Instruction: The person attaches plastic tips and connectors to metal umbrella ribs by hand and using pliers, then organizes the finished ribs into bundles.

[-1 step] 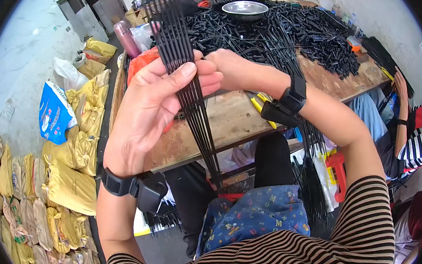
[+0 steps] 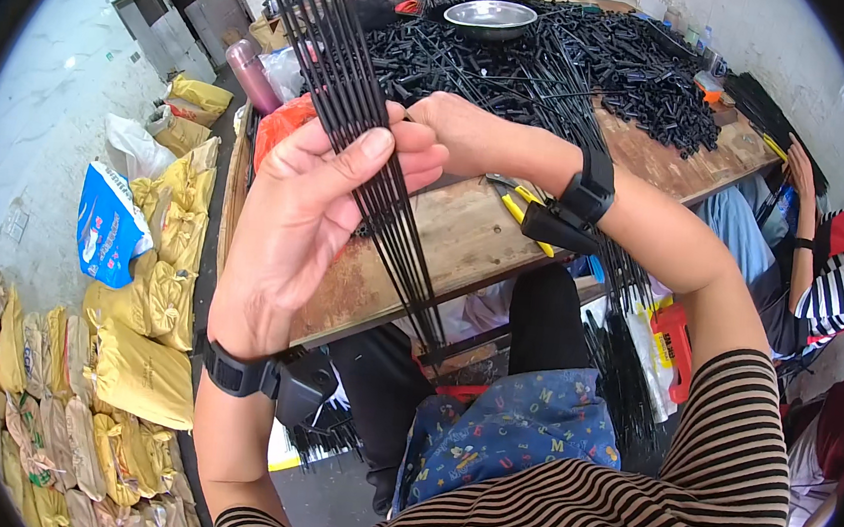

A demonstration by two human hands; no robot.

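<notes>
My left hand (image 2: 318, 189) is closed round a fanned row of thin black rods (image 2: 392, 206), thumb across their front. The rods slant from the upper left down to the right, their lower ends hanging past the table's front edge. My right hand (image 2: 451, 131) is curled just behind the left fingertips, close to the rods. Its fingertips are hidden, so what they hold does not show. Below my right forearm lie yellow-handled pliers (image 2: 525, 212) on the wooden table (image 2: 464, 237). More thin black rods (image 2: 558, 85) lie on the table beyond the right wrist.
Many short black pieces (image 2: 658, 88) are heaped on the table's far side, with a metal bowl (image 2: 491, 19) among them. A pink flask (image 2: 251, 76) stands at the left. Yellow sacks (image 2: 144, 365) line the left wall. Another person's hand (image 2: 801, 176) is at the right edge.
The upper part of the rods has swung slightly left. My right hand has risen a touch; the left hand keeps its grip.
</notes>
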